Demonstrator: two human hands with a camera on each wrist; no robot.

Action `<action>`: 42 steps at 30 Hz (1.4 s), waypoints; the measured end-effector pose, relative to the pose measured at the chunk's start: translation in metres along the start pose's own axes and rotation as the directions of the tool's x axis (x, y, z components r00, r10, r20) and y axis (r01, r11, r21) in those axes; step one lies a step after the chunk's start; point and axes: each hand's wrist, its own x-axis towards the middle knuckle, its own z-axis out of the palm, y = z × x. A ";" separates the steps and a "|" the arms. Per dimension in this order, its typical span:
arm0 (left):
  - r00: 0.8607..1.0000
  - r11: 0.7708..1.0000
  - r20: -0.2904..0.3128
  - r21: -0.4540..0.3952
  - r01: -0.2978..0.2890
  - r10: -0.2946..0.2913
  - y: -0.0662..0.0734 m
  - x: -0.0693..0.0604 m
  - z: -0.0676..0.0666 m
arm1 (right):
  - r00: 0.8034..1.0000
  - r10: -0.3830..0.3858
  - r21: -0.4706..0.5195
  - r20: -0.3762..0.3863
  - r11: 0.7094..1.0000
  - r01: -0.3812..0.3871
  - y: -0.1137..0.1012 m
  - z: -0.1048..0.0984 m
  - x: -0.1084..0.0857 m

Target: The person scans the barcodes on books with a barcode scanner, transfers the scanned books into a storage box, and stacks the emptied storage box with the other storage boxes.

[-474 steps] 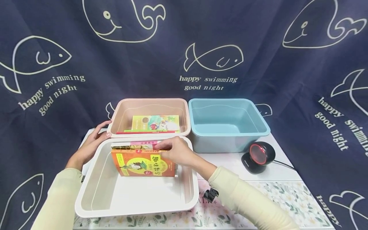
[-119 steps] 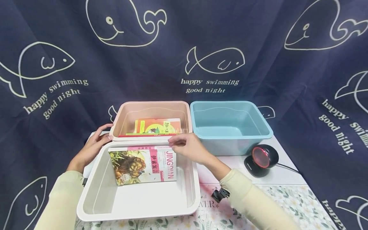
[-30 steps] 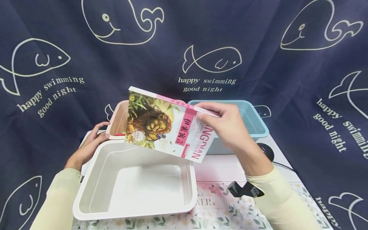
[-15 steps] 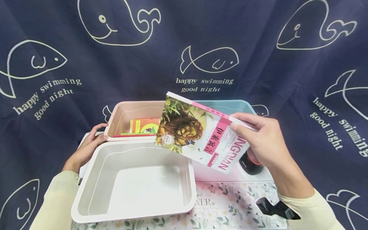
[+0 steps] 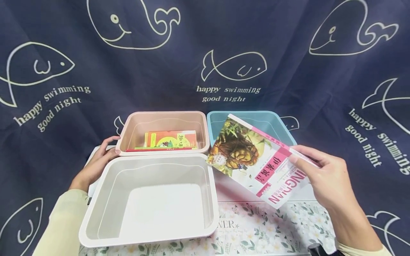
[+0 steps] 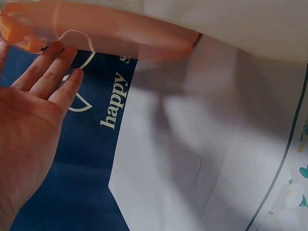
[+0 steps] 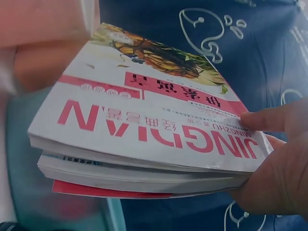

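Note:
My right hand [image 5: 330, 177] pinches a paperback book [image 5: 243, 153] with a lion on its cover by the top right edge, thumb on the front. Tilted, it hangs right of the white bin and in front of the blue bin [image 5: 221, 122]. In the right wrist view the book [image 7: 159, 120] shows layered page edges above a red cover; I cannot tell whether that is one book or more. My left hand [image 5: 96, 167] rests its extended fingers against the left side of the pink bin [image 5: 166, 115], where an orange book [image 5: 189, 137] stands with other books.
The white bin [image 5: 211, 199] stands in front of the pink bin, its bare floor showing. Both rear bins back onto a dark blue curtain [image 5: 192, 28]. A floral mat [image 5: 243, 231] covers the table's front. The raised book hides part of the blue bin.
The orange book has gone from the white bin into the pink bin. The lion book has been lifted out of the white bin and carried right, then lowered slightly. My left hand stays put.

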 end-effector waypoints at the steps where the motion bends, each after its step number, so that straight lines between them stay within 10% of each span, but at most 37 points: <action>1: 1.000 1.000 0.000 0.001 0.003 -0.003 0.000 0.000 0.000 | 1.000 0.016 0.026 -0.006 1.000 -0.015 0.005 -0.002 0.000; 10: 0.999 0.994 -0.023 0.102 0.039 -0.036 0.003 0.000 -0.001 | 0.992 0.113 0.326 -0.051 0.941 -0.090 0.049 -0.015 -0.013; 22: 0.999 0.995 -0.021 0.090 0.037 -0.035 0.002 0.002 -0.002 | 0.934 0.336 0.249 -0.122 0.921 -0.299 0.103 -0.022 -0.045; 29: 0.999 0.996 -0.024 0.083 0.042 -0.041 0.002 0.001 -0.001 | 0.860 0.476 0.170 -0.181 0.877 -0.450 0.125 -0.020 -0.058; 42: 0.999 0.996 -0.023 0.080 0.031 -0.029 0.002 0.001 0.000 | 0.804 0.525 -0.065 -0.280 0.825 -0.562 0.152 -0.019 -0.073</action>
